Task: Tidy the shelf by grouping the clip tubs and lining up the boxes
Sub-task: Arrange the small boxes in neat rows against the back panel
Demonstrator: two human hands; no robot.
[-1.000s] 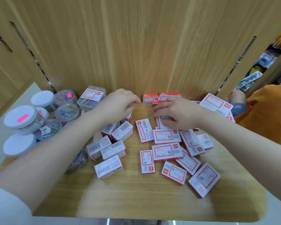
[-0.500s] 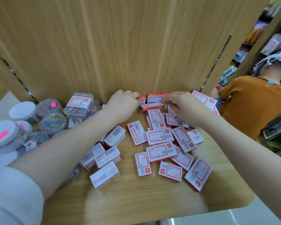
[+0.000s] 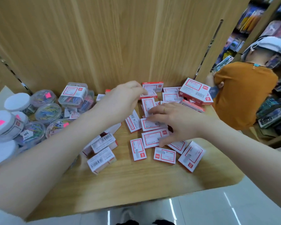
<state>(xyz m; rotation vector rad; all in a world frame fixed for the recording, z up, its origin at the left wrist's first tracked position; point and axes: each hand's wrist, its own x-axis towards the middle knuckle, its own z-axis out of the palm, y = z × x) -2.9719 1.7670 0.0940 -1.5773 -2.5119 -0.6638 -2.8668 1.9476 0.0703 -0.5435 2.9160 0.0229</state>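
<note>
Many small red-and-white boxes [image 3: 152,138] lie scattered flat across the middle of the wooden shelf [image 3: 136,181]. Three more boxes [image 3: 102,158] lie barcode side up under my left forearm. Round clear clip tubs [image 3: 48,111], white-lidded tubs [image 3: 17,101] and a rectangular clear tub [image 3: 73,94] crowd the left side. My left hand [image 3: 122,99] reaches to the back, its curled fingertips against a small box [image 3: 150,94] by the back panel. My right hand [image 3: 177,121] lies fingers spread on top of the scattered boxes, gripping none.
A larger red-and-white box [image 3: 194,88] sits on others at the back right. The wooden back panel [image 3: 120,38] closes the shelf behind. A person in an orange shirt [image 3: 243,95] stands right of the shelf by racks of goods. The front strip of the shelf is bare wood.
My right hand has drawn back from the rear boxes and now rests spread on the middle boxes. My left hand stays at the back box. The camera has swung right.
</note>
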